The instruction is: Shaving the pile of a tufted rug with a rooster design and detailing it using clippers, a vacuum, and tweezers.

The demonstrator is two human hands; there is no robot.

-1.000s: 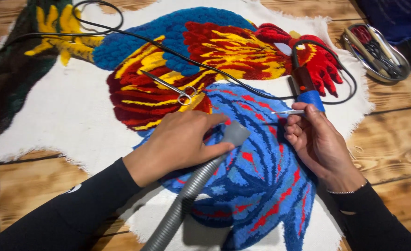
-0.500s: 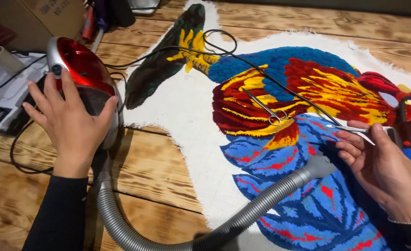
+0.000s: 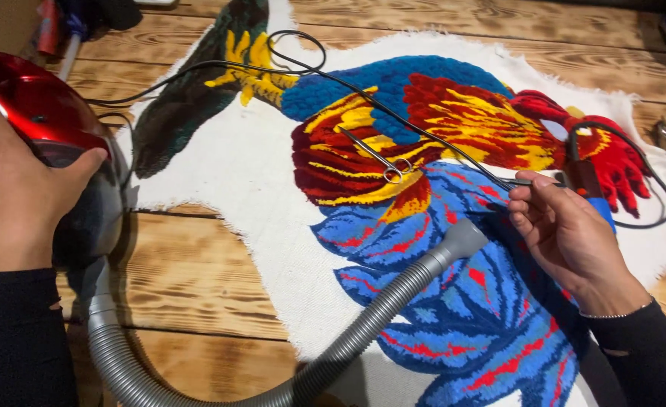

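My left hand [image 3: 13,196] lies over the top of a red and silver vacuum cleaner [image 3: 54,113] at the left edge, fingers wrapped on its body. Its grey ribbed hose [image 3: 348,339] curves along the bottom and ends with its nozzle [image 3: 461,240] lying on the blue part of a tufted rug [image 3: 393,196] showing a colourful rooster. My right hand [image 3: 570,237] hovers over the rug's right side and pinches thin metal tweezers [image 3: 525,182] between thumb and fingers.
Small metal scissors [image 3: 382,160] lie on the rug's yellow and red area. A black cable [image 3: 303,68] loops across the rug to a blue-handled tool [image 3: 598,205] behind my right hand. Wooden planks [image 3: 197,279] surround the white rug backing.
My left hand let go of the hose, which now lies on the rug, and moved left onto the red vacuum cleaner. The right hand stays over the rug with the tweezers.
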